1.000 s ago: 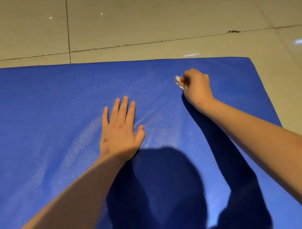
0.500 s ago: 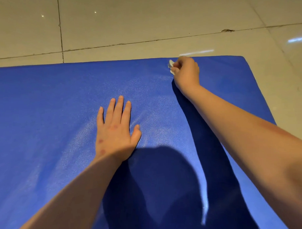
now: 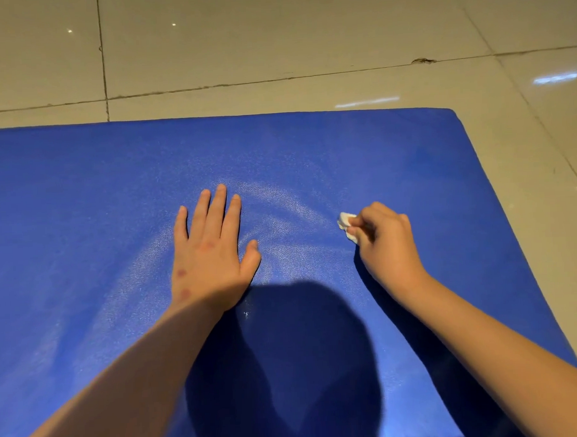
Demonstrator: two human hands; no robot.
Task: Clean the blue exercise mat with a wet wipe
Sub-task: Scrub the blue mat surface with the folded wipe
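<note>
Two hands on blue mat (image 3: 83, 192): right hand (image 3: 388, 247) pinches wet wipe (image 3: 345, 221), well right of flat, straight-fingered left hand (image 3: 210, 263).

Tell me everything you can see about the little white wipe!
The wet wipe is a small white wad, crumpled up and soft-looking like tissue. Part of it is hidden: the right hand pinches it in curled fingers, so only a bit pokes out. It rests against the blue mat, toward the mat's right side.
</note>
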